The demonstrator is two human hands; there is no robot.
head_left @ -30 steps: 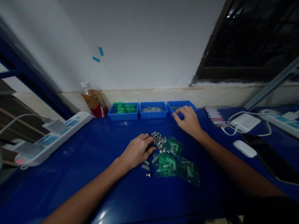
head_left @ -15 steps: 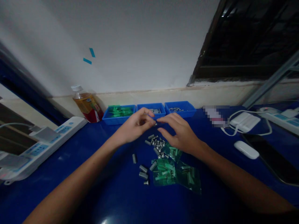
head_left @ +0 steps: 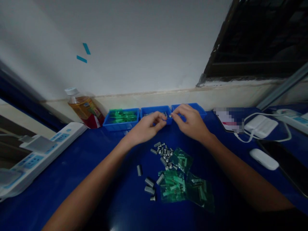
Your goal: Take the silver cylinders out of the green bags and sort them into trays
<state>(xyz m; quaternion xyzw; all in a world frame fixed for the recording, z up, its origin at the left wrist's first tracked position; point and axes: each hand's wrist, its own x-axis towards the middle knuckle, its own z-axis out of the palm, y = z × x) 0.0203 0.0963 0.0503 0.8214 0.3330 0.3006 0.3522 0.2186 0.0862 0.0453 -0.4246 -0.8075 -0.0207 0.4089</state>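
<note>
My left hand (head_left: pixel 145 128) and my right hand (head_left: pixel 191 122) meet fingertip to fingertip above the table, in front of the middle blue tray (head_left: pixel 155 111). Both pinch a small metal piece (head_left: pixel 167 116) between them; its shape is too small to make out. Below the hands lies a pile of small silver screws and sleeves (head_left: pixel 163 154) on the blue table (head_left: pixel 72 179). Several green transparent bags (head_left: pixel 185 187) lie just right of the pile. A few loose sleeves (head_left: pixel 149 186) lie nearer to me.
Three blue trays stand along the wall: left one (head_left: pixel 120 116) with green bags, right one (head_left: pixel 199 110) with screws. A drink bottle (head_left: pixel 83 107) leans at the left. A white power strip (head_left: pixel 40 150) lies far left; a charger (head_left: pixel 261 125), white case (head_left: pixel 263 158) and phone (head_left: pixel 288 166) lie right.
My left hand lifted from the pile with a piece, and my right hand came back from the right tray. Both now meet higher up, near the middle tray.
</note>
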